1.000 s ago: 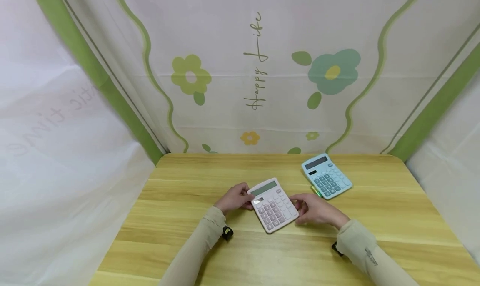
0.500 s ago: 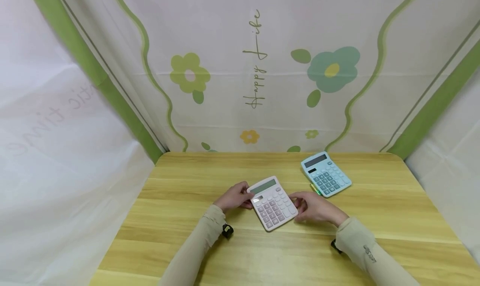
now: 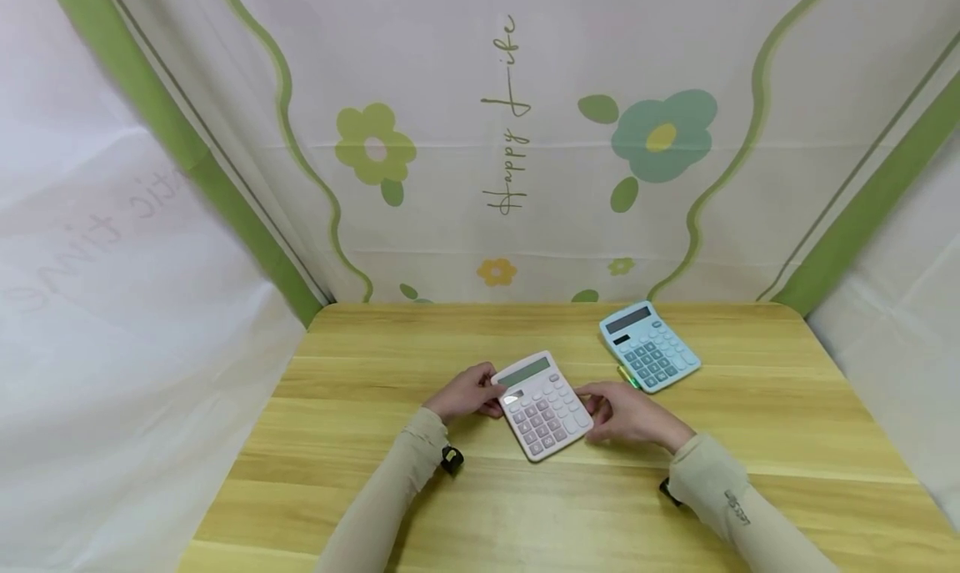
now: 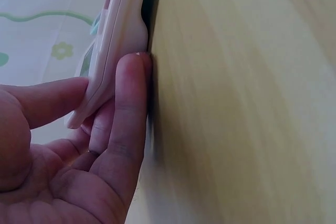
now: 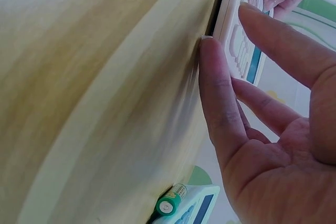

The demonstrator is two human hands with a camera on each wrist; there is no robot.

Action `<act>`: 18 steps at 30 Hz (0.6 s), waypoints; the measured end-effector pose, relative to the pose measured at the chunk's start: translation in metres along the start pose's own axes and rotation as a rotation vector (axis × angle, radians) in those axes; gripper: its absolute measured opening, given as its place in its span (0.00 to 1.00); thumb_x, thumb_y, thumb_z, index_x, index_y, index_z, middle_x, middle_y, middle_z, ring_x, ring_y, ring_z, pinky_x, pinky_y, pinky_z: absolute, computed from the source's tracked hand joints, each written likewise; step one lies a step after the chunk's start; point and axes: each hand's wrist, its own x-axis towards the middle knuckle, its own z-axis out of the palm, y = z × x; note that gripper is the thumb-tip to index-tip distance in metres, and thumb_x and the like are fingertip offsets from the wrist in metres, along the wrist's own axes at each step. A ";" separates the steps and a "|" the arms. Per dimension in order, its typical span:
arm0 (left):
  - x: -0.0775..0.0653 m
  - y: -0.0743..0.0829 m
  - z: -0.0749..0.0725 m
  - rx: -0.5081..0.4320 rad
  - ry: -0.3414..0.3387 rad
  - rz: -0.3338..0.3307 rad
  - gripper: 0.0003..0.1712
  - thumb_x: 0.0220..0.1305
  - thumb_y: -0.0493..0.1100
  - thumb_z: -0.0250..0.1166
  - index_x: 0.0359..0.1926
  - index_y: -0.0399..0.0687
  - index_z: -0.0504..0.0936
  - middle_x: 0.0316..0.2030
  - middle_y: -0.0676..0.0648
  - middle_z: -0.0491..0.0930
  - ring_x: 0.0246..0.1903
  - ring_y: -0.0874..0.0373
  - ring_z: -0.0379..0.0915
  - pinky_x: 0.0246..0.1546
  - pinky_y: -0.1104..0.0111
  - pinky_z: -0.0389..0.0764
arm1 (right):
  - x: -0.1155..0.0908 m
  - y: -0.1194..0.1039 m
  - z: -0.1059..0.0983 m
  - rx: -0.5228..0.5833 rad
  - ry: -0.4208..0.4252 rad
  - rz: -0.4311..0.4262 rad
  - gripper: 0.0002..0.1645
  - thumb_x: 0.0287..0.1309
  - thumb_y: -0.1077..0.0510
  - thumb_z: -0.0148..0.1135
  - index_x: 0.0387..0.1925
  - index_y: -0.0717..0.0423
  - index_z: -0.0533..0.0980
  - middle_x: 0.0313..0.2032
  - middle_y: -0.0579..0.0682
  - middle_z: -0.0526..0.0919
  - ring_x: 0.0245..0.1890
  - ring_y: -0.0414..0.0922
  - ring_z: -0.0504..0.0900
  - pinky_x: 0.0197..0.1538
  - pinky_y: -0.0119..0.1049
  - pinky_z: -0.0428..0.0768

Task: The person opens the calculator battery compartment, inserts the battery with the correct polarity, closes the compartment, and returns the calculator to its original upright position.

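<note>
A pale pink calculator (image 3: 542, 406) lies tilted to the left over the wooden table, between both hands. My left hand (image 3: 467, 392) grips its upper left corner, the thumb (image 4: 63, 98) on the face and other fingers beneath and along the edge. At the right edge my right hand (image 3: 628, 414) holds it; in the right wrist view one fingertip (image 5: 211, 51) is low against the side, close over the tabletop, and the thumb (image 5: 262, 22) is by the keys. The left wrist view shows the calculator's side edge (image 4: 118, 40) near the wood.
A light blue calculator (image 3: 649, 346) lies at the back right. Against its left side is a green battery (image 5: 167, 205), its metal end showing in the right wrist view. Behind the wooden table (image 3: 360, 490) hangs a white curtain (image 3: 450, 139) with printed flowers.
The head view has shifted slightly. Both hands keep the same places on the pink calculator, and the blue calculator stays put.
</note>
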 end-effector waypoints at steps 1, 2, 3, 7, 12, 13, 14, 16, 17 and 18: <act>0.000 0.000 0.000 0.000 0.000 0.000 0.06 0.78 0.35 0.58 0.41 0.36 0.69 0.38 0.38 0.81 0.28 0.56 0.84 0.37 0.66 0.89 | 0.000 0.000 0.000 0.001 -0.001 0.000 0.45 0.46 0.64 0.82 0.67 0.66 0.74 0.41 0.51 0.81 0.35 0.42 0.81 0.37 0.31 0.83; -0.001 0.000 0.000 0.002 0.000 0.000 0.06 0.78 0.35 0.57 0.41 0.36 0.69 0.38 0.38 0.81 0.29 0.56 0.84 0.37 0.66 0.89 | 0.000 0.000 0.001 0.002 -0.001 0.000 0.45 0.46 0.64 0.82 0.67 0.66 0.74 0.41 0.51 0.81 0.35 0.42 0.81 0.37 0.31 0.83; -0.001 0.001 -0.001 -0.001 0.001 -0.002 0.06 0.78 0.35 0.57 0.41 0.36 0.70 0.38 0.38 0.81 0.29 0.56 0.84 0.37 0.66 0.89 | 0.001 0.000 0.001 0.003 -0.001 0.001 0.45 0.46 0.64 0.82 0.67 0.66 0.74 0.41 0.51 0.80 0.35 0.42 0.81 0.37 0.31 0.83; -0.003 0.001 0.000 -0.006 0.010 0.001 0.06 0.78 0.35 0.57 0.41 0.36 0.69 0.38 0.39 0.81 0.29 0.56 0.84 0.37 0.65 0.89 | 0.000 -0.001 0.001 -0.008 0.003 0.003 0.44 0.47 0.63 0.82 0.67 0.66 0.74 0.40 0.51 0.80 0.35 0.42 0.81 0.37 0.31 0.82; -0.002 0.000 0.003 -0.003 0.043 0.021 0.07 0.77 0.36 0.59 0.42 0.35 0.71 0.36 0.42 0.78 0.29 0.56 0.84 0.38 0.64 0.90 | -0.002 -0.001 0.002 -0.043 0.015 -0.002 0.38 0.55 0.57 0.79 0.66 0.64 0.75 0.38 0.49 0.81 0.33 0.41 0.80 0.35 0.31 0.81; -0.002 0.000 0.003 0.006 0.053 0.028 0.07 0.76 0.36 0.60 0.42 0.35 0.71 0.36 0.42 0.77 0.29 0.57 0.84 0.38 0.63 0.90 | -0.002 -0.002 0.003 -0.042 0.016 0.000 0.37 0.57 0.56 0.77 0.66 0.64 0.76 0.37 0.48 0.82 0.33 0.41 0.80 0.34 0.32 0.81; -0.002 0.000 0.004 0.017 0.065 0.037 0.08 0.76 0.36 0.61 0.42 0.35 0.72 0.35 0.42 0.77 0.29 0.56 0.84 0.37 0.63 0.90 | -0.002 -0.002 0.003 -0.036 0.017 0.005 0.35 0.60 0.56 0.75 0.65 0.64 0.76 0.36 0.48 0.82 0.32 0.41 0.81 0.34 0.32 0.81; -0.001 0.001 0.005 0.044 0.089 0.044 0.07 0.76 0.37 0.62 0.43 0.35 0.73 0.35 0.43 0.76 0.30 0.57 0.84 0.37 0.64 0.90 | -0.003 -0.003 0.004 0.004 0.012 0.022 0.31 0.64 0.56 0.71 0.65 0.64 0.76 0.35 0.48 0.82 0.30 0.42 0.82 0.33 0.33 0.83; -0.001 0.001 0.005 0.059 0.100 0.047 0.07 0.75 0.37 0.62 0.43 0.36 0.74 0.34 0.43 0.77 0.29 0.57 0.84 0.36 0.65 0.89 | -0.003 -0.004 0.004 0.025 0.009 0.032 0.29 0.66 0.57 0.69 0.64 0.65 0.76 0.34 0.49 0.82 0.30 0.42 0.83 0.32 0.34 0.84; -0.001 0.002 0.006 0.074 0.111 0.051 0.07 0.75 0.37 0.63 0.43 0.36 0.75 0.34 0.43 0.77 0.29 0.57 0.84 0.35 0.65 0.89 | -0.003 -0.005 0.005 0.045 0.007 0.037 0.27 0.68 0.58 0.67 0.64 0.66 0.76 0.34 0.49 0.82 0.30 0.43 0.84 0.32 0.34 0.85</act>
